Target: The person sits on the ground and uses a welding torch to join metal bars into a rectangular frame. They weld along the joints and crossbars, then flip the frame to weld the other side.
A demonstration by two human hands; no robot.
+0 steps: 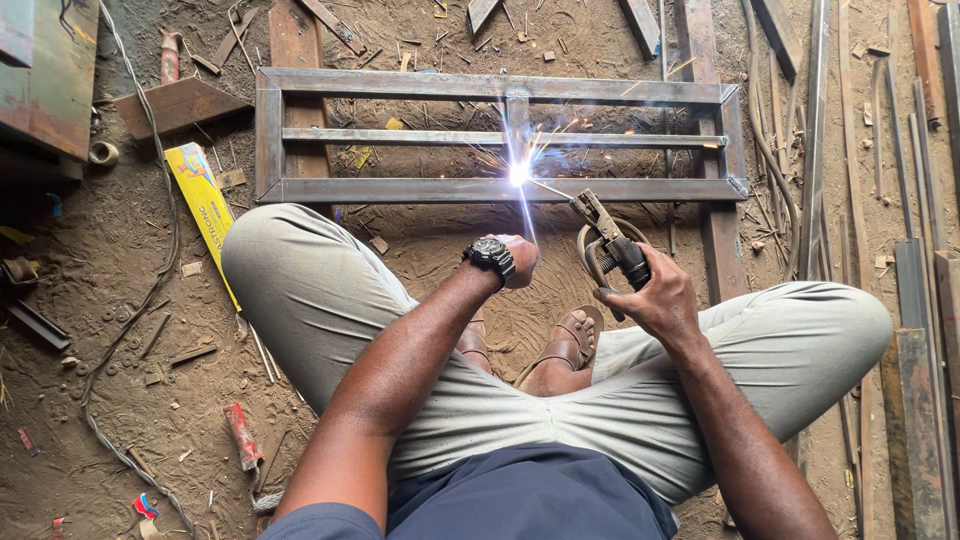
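The welding arc (pixel 519 172) burns at the lower rail of the rectangular steel frame (pixel 500 190), where the short central upright meets that rail, and sparks scatter up and to the right across the frame. The frame lies flat on the dirt floor (pixel 100 300), just beyond the person's knees. A thin electrode rod (pixel 550 187) runs from the arc down and right into the electrode holder (pixel 610 240). The right hand (pixel 655 300) is closed around the holder's dark handle, fingers wrapped tight. The left hand (pixel 515 262), wearing a black wristwatch (pixel 489 255), hangs just below the arc with its fingers curled under; whether it grips anything cannot be told. The person squats in light grey trousers, and one sandalled foot (pixel 570 345) shows between the forearms. A yellow box (pixel 205 215) lies partly under the left knee. Grey cable (pixel 150 290) trails along the left side. Steel bars and strips (pixel 905 300) lie stacked along the right, with metal scrap scattered over the ground.
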